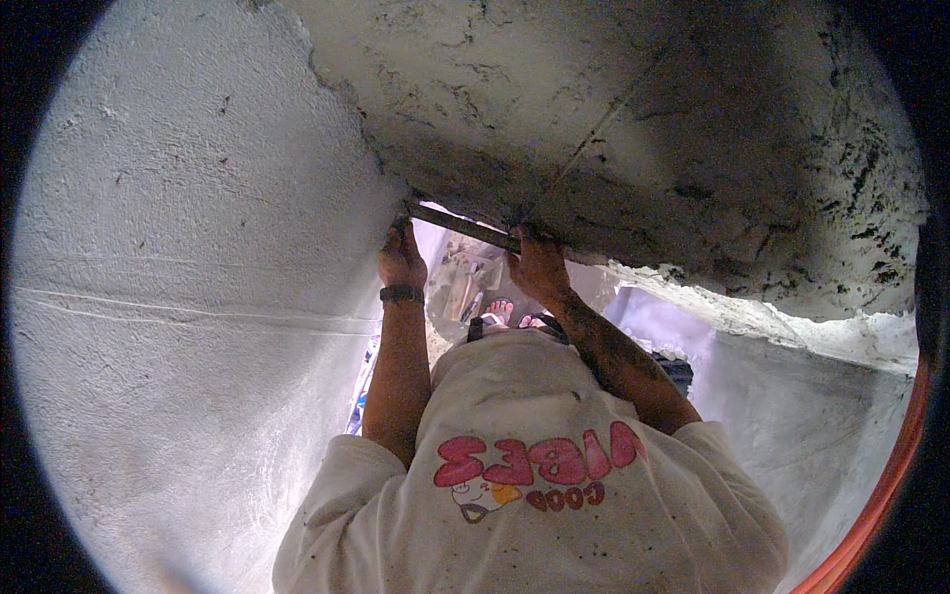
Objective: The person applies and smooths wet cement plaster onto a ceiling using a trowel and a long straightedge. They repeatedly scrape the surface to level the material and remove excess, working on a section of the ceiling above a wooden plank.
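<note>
A narrow, straight, dark grey bar (463, 226) spans the gap between my two hands, along the lower edge of a rough plastered slab (633, 148). My left hand (402, 259) is closed around the bar's left end, close to the grey plastered wall (198, 198). At the other end, my right hand (539, 265) grips the bar with fingers bent up by the slab's edge. Whether the bar touches the slab along its whole length cannot be made out. A dark band circles my left wrist.
The plastered wall rises close on my left, and the slab hangs low ahead with a ragged, crumbly edge (762, 312). Another grey wall (792, 426) stands at right, beside a red-orange hose or cable (896, 455). Far below, my sandalled feet (500, 311) stand near rubble and boards.
</note>
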`<state>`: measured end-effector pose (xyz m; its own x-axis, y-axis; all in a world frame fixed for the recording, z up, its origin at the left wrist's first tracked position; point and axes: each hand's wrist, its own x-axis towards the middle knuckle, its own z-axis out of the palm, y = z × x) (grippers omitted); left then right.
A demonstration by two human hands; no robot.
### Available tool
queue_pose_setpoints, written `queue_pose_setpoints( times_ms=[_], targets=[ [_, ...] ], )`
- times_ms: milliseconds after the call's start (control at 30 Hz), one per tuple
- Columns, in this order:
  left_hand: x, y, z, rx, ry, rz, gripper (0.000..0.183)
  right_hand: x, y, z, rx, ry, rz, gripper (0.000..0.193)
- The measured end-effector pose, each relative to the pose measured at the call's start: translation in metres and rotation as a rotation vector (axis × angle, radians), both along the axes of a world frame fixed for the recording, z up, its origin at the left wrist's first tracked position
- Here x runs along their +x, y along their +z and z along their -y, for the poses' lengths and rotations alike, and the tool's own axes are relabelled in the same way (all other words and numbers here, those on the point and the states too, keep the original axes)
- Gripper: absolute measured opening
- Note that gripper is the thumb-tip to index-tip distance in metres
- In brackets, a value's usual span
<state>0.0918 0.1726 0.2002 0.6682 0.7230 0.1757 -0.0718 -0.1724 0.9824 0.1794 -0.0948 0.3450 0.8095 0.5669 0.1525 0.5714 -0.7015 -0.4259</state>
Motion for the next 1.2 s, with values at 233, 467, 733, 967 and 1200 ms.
queue_pose_setpoints(
  times_ms=[233, 467, 733, 967, 1200],
  targets=[
    [0.003, 0.04, 0.011, 0.351, 0.043, -0.238, 0.032, 0.008, -0.007, 0.004, -0.01, -0.01, -0.153, 0.035],
    [0.001, 0.066, 0.018, 0.367, 0.099, -0.255, 0.033, 0.002, -0.001, 0.001, -0.012, -0.051, -0.187, 0.037],
    [-0.006, 0.063, 0.015, 0.454, -0.016, -0.438, 0.039, 0.002, -0.018, 0.006, -0.022, -0.052, -0.083, 0.041],
    [-0.002, 0.039, 0.006, 0.526, -0.025, -0.41, 0.041, -0.001, -0.005, 0.009, -0.063, -0.021, -0.035, 0.047],
    [-0.005, 0.03, -0.001, 0.943, -0.107, -0.518, 0.043, -0.046, 0.062, 0.058, -0.12, 0.03, -0.09, 0.046]
  ],
)
